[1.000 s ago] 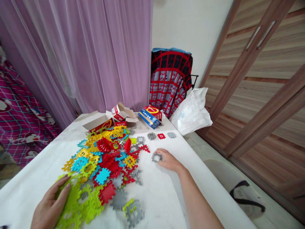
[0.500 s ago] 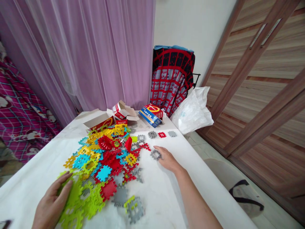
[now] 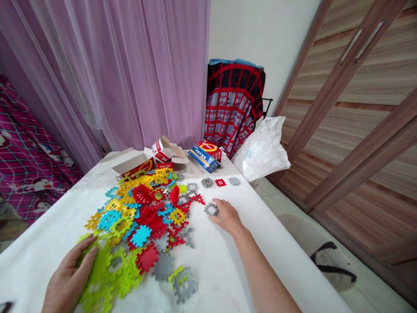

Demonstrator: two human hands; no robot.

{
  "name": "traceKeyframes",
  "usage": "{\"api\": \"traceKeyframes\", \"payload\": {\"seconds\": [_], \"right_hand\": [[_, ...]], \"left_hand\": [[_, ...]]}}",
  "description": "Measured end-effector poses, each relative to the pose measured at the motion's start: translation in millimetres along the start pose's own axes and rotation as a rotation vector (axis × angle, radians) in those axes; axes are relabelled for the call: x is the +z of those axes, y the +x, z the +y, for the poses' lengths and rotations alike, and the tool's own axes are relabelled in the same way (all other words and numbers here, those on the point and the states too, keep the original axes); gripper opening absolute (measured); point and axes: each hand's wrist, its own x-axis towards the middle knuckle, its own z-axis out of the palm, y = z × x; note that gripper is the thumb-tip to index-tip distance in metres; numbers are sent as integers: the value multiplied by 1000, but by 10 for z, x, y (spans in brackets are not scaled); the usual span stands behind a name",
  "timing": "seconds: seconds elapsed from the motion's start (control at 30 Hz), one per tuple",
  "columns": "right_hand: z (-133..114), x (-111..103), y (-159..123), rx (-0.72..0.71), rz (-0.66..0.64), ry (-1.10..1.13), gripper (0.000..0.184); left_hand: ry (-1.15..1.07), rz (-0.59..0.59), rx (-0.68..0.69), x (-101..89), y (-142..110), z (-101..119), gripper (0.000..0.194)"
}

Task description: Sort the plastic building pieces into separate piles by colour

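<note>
My right hand (image 3: 226,216) is at the right of the pile, its thumb and fingers closed around the right edge of a grey toothed building tile (image 3: 207,209) with a round hole. That tile is flat on or just above the white tabletop. On the near left, my left hand (image 3: 70,273) rests with fingers stretched and thumb apart on green toothed tiles (image 3: 101,261). Between both hands spreads a heap of interlocking tiles in red (image 3: 148,258), blue (image 3: 141,236), yellow (image 3: 177,216) and grey.
Beyond my right hand, a grey tile (image 3: 207,182), a red tile (image 3: 220,182) and another grey tile (image 3: 234,181) form a row. Opened cartons (image 3: 137,166) and a blue-red box (image 3: 205,157) stand at the back. A white plastic bag (image 3: 262,150) hangs at the right edge.
My right hand has shifted slightly, and the grey tile in it looks flatter, its round hole showing more fully. The left hand stays on the green tiles.
</note>
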Motion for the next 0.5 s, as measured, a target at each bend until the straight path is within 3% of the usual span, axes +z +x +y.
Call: {"api": "traceKeyframes", "payload": {"seconds": [0.17,0.4,0.5], "right_hand": [[92,43,49,-82,-38,101,62],[145,-2,36,-72,-42,155,69],[187,-18,10,-62,-36,159,63]], "left_hand": [[-4,5,-7,25,42,-64,65],[-22,17,-26,11,32,-16,58],[-22,16,-28,11,4,37,58]]}}
